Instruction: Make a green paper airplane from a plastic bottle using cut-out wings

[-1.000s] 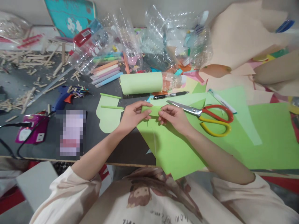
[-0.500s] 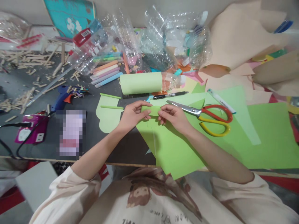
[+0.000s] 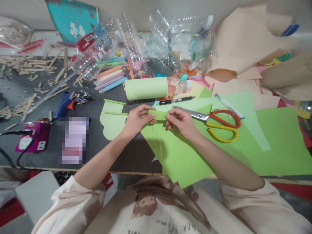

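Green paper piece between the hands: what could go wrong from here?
The green paper piece is pinched by both the left hand and the right hand, so uneven pulling might crease or tear it. The scissors lie just beyond the right hand, which could bump the blades. The left hand might also nudge the thin green strip beside it.

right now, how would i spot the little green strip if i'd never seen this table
On the dark table, find the large green sheets along the near edge. Over their left end, just left of the scissors, the left hand and right hand hold the green strip. Unlike the broad sheets below, it's small and pinched between both hands.
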The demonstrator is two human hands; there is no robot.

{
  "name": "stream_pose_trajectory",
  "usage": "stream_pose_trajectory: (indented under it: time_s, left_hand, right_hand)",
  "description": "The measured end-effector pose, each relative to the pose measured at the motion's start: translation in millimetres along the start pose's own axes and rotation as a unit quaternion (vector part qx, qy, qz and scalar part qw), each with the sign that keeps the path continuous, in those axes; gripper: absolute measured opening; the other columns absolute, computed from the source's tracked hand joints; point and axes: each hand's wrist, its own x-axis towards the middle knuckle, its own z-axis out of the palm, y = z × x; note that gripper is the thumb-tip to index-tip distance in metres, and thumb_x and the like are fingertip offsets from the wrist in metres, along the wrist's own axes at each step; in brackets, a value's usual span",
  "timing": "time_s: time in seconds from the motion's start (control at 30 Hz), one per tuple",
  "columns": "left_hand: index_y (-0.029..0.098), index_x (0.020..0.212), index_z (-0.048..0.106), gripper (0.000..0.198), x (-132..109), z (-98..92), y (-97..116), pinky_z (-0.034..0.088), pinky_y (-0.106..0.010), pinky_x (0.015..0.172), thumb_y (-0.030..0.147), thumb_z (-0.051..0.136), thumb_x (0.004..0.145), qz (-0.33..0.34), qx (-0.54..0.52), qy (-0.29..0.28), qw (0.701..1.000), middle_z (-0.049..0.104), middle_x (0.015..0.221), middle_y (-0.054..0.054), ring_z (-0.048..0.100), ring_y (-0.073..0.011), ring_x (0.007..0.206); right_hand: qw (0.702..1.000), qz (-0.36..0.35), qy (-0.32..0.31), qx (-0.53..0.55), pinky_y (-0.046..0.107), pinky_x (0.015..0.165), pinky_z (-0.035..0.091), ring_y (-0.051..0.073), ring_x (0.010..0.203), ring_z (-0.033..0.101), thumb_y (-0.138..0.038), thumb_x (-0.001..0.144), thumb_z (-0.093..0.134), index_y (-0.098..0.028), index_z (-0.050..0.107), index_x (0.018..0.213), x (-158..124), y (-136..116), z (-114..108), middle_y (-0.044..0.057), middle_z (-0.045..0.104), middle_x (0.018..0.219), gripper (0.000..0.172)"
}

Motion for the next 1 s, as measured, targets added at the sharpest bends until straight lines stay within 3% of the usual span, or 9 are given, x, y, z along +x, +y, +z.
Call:
stream_pose_trajectory:
  time_s: [0.27,0.77,0.9,1.0]
  left_hand:
    - [0.016,0.073,0.06,0.035,1.8,-1.0,-0.3,0.051,-0.021,0.057,0.037,0.082,0.056,0.023,-0.006,0.027,0.999,0.061,0.059,0.005,0.059,-0.0071,0.052]
    - [0.016,0.067,0.06,0.032,2.6,-2.9,-3.4,0.046,-0.02,0.053,0.039,0.081,0.059,0.075,0.056,0.063,0.994,0.058,0.055,0.004,0.055,-0.0072,0.05]
    - [0.017,0.071,0.058,0.034,4.5,-4.8,-5.5,0.049,-0.021,0.056,0.042,0.08,0.062,0.069,0.049,0.027,0.996,0.057,0.06,0.004,0.055,-0.0079,0.054]
    - [0.019,0.079,0.058,0.035,5.0,-6.8,-4.9,0.05,-0.021,0.061,0.044,0.078,0.066,0.109,0.034,0.008,0.993,0.062,0.076,0.002,0.057,-0.0076,0.061]
  right_hand:
    - [0.997,-0.06,0.035,-0.026,0.019,0.039,0.033,0.005,0.039,0.041,-0.057,0.067,0.072,-0.02,0.053,0.068,0.5,0.3,-3.5,-0.009,0.049,0.045,0.041]
    - [0.995,-0.082,0.044,-0.047,0.019,0.039,0.032,0.005,0.039,0.039,-0.055,0.071,0.068,-0.021,0.05,0.067,1.7,-0.6,-3.3,-0.009,0.048,0.045,0.039]
    - [0.994,-0.079,0.045,-0.063,0.02,0.039,0.031,0.006,0.039,0.039,-0.056,0.073,0.066,-0.022,0.049,0.068,1.6,-0.7,-3.1,-0.009,0.048,0.046,0.038]
    - [0.994,-0.079,0.049,-0.061,0.02,0.039,0.031,0.006,0.038,0.038,-0.055,0.073,0.067,-0.022,0.048,0.067,2.0,-0.3,-3.0,-0.009,0.048,0.045,0.039]
